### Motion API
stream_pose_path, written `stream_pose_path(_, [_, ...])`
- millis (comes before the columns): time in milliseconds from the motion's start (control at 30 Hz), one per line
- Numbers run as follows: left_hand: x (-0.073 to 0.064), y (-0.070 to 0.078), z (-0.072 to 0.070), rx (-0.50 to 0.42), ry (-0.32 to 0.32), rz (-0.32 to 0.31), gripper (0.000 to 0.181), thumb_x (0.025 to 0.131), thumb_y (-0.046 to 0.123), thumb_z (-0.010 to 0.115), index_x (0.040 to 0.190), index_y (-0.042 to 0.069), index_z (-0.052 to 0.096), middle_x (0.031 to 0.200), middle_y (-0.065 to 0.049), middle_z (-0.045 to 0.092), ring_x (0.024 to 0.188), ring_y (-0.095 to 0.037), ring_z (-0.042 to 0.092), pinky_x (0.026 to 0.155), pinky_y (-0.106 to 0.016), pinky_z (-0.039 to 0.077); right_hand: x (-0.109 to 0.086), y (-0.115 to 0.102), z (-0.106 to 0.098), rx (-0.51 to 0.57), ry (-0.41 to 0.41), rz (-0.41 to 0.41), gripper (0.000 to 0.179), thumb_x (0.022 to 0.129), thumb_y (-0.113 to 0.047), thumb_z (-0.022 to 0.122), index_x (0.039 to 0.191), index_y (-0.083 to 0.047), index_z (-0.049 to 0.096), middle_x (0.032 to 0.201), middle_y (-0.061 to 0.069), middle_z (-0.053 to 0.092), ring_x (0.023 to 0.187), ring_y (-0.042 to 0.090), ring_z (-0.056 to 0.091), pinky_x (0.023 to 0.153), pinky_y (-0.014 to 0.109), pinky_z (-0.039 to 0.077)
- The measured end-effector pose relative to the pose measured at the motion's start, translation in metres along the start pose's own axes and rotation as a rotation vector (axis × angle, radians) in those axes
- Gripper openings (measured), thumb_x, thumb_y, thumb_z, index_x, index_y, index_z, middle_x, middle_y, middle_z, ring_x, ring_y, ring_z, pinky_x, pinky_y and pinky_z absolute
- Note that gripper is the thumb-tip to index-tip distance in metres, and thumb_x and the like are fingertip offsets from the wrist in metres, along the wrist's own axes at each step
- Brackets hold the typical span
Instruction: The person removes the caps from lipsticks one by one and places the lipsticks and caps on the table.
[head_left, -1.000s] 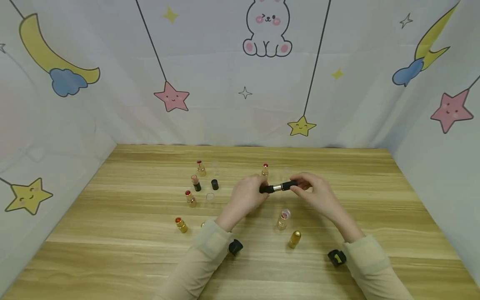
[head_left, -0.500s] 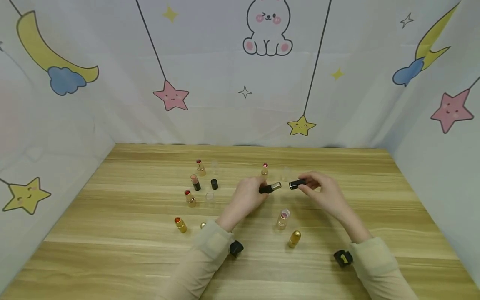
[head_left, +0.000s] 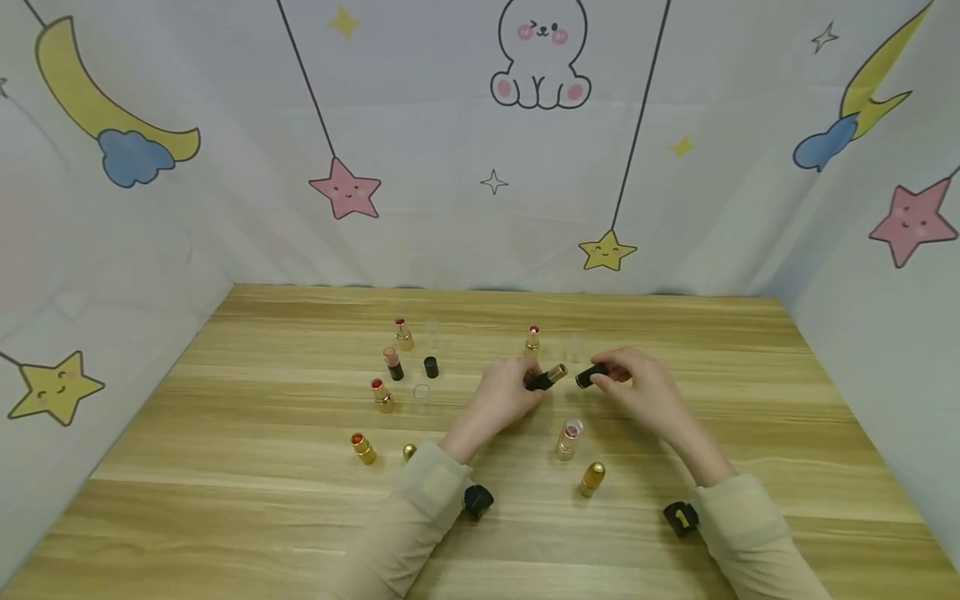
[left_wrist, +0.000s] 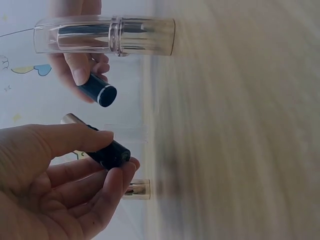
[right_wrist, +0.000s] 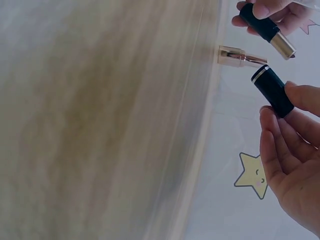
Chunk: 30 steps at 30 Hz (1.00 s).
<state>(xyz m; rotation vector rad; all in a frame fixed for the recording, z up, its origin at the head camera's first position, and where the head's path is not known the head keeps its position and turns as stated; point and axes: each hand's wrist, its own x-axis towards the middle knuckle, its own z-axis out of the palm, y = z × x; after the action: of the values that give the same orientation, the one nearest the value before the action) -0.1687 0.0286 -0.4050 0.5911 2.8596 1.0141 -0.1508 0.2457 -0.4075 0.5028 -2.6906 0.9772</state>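
Observation:
My left hand (head_left: 504, 392) pinches the black base of a lipstick (head_left: 546, 377) between thumb and fingers; its gold tube points up and to the right. Facing it, my right hand (head_left: 636, 377) pinches the black lipstick cap (head_left: 591, 376), apart from the tube. In the right wrist view the cap (right_wrist: 273, 91) shows a silver band at its rim. Just behind the left hand stands an uncapped gold lipstick (head_left: 532, 340). A lipstick under a clear cover (head_left: 568, 439) and a closed gold lipstick (head_left: 592, 479) stand nearer me.
On the left stand uncapped lipsticks, among them a red one (head_left: 382, 395), a pink one with black base (head_left: 393, 364) and an orange-red one (head_left: 363, 448). A small black cap (head_left: 431, 367), clear caps (head_left: 422, 396) and a gold cap (head_left: 408, 452) stand beside them.
The right hand has pulled the black cap off the lipstick, leaving a gap and baring the gold tube. The left hand keeps its hold, the tube now tilted more upward.

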Motion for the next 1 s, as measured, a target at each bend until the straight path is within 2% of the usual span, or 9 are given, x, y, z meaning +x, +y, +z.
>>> stream_pose_path(133, [0.002, 0.0, 0.0, -0.008, -0.018, -0.023, 0.016, 0.081, 0.011, 0.073, 0.096, 0.007, 0.069, 0.09, -0.008, 0.072, 0.076, -0.015, 0.061, 0.067, -0.026, 0.049, 0.002, -0.001, 0.002, -0.028, -0.022, 0.002, 0.026, 0.088, -0.014, 0.069, 0.111, -0.003, 0.068, 0.097, 0.008, 0.069, 0.083, 0.02, 0.065, 0.077, 0.038, 0.054])
stream_pose_path(400, [0.005, -0.002, 0.001, -0.023, -0.031, -0.053, 0.017, 0.079, 0.008, 0.073, 0.094, 0.009, 0.063, 0.09, -0.006, 0.069, 0.073, -0.014, 0.054, 0.063, -0.026, 0.044, 0.009, -0.01, 0.002, -0.124, -0.089, 0.0, 0.03, 0.089, -0.019, 0.068, 0.114, -0.003, 0.067, 0.1, 0.008, 0.068, 0.084, 0.019, 0.064, 0.077, 0.04, 0.052])
stream_pose_path(567, [0.007, -0.002, 0.002, 0.004, -0.013, -0.037, 0.016, 0.078, 0.008, 0.074, 0.088, 0.009, 0.061, 0.09, -0.005, 0.063, 0.076, -0.015, 0.052, 0.065, -0.027, 0.042, 0.014, -0.014, 0.004, -0.185, -0.111, -0.023, 0.028, 0.087, -0.018, 0.07, 0.111, -0.003, 0.067, 0.099, 0.008, 0.068, 0.082, 0.019, 0.064, 0.074, 0.037, 0.053])
stream_pose_path(800, [0.007, -0.003, 0.002, 0.066, 0.024, -0.029, 0.014, 0.079, 0.012, 0.075, 0.086, 0.012, 0.063, 0.083, -0.004, 0.059, 0.072, -0.015, 0.049, 0.059, -0.027, 0.036, 0.019, -0.016, 0.007, -0.248, -0.156, -0.052, 0.023, 0.086, -0.019, 0.072, 0.104, -0.004, 0.069, 0.093, 0.005, 0.067, 0.081, 0.017, 0.061, 0.072, 0.034, 0.052])
stream_pose_path(1000, [0.009, -0.005, 0.003, 0.049, 0.014, -0.031, 0.014, 0.078, 0.008, 0.074, 0.084, 0.01, 0.061, 0.08, -0.003, 0.058, 0.072, -0.015, 0.048, 0.062, -0.027, 0.037, 0.022, -0.018, 0.009, -0.292, -0.196, -0.068, 0.023, 0.085, -0.018, 0.073, 0.102, -0.003, 0.069, 0.088, 0.004, 0.065, 0.077, 0.016, 0.059, 0.069, 0.032, 0.05])
